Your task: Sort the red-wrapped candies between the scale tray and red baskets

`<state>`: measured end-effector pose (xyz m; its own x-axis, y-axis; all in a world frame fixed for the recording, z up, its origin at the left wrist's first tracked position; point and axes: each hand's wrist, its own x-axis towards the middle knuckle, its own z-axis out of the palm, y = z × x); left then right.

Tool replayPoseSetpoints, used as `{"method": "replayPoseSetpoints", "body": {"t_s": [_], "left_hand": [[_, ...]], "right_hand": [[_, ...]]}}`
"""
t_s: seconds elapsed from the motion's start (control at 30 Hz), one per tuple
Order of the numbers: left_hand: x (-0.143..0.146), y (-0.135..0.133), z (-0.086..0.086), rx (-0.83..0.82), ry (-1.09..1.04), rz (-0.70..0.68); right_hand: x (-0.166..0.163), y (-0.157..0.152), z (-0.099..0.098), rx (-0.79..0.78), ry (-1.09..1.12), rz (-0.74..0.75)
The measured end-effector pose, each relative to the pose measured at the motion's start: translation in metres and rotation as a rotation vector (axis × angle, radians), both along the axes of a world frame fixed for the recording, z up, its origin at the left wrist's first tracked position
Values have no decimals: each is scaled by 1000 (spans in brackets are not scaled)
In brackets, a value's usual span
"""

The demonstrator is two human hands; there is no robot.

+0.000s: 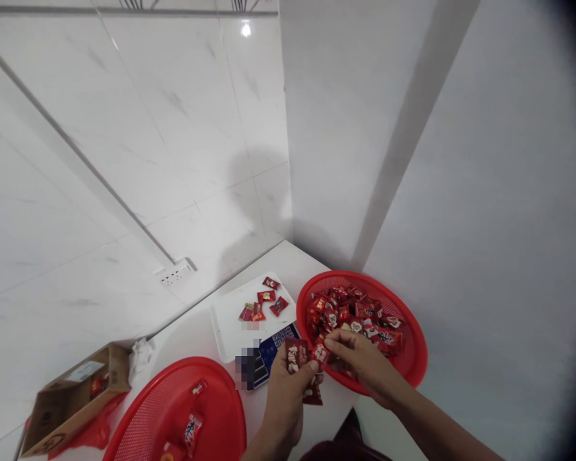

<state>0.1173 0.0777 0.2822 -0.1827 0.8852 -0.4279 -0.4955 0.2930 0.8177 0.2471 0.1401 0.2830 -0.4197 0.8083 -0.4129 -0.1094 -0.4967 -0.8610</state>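
Note:
My left hand is closed on several dark red candy packets, some of them poking out below its fingers. Between the two hands is a smaller bright red wrapped candy, pinched by my right hand and touching the left thumb. Both hands are over the near left rim of a red plastic basket full of red wrapped candies. Just beyond the left hand is a digital scale with a white tray. Several small red candies lie on that tray.
Another red basket at the lower left holds a few wrapped candies. Farther left stands an open cardboard box with red packets inside. White table meets tiled and plain walls; a power strip is on the left wall.

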Motion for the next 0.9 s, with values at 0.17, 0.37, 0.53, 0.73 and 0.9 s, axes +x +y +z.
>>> {"method": "replayPoseSetpoints", "body": {"t_s": [0.17,0.37,0.53,0.73,0.9], "left_hand": [[3,0,3,-6,44,40],[6,1,4,-27,117,99],[7,-2,0,-32,145,82],[9,-4,-2,-32,88,56],[8,-6,-3,-107,32,57]], "right_hand": [[1,-1,2,77,-51,31],[1,-4,-3,154,-56,68],[3,-4,-6,175,-102,70],[2,-4,-11,157,-129,38],[3,-3,-19,-9,-30,-124]]}}
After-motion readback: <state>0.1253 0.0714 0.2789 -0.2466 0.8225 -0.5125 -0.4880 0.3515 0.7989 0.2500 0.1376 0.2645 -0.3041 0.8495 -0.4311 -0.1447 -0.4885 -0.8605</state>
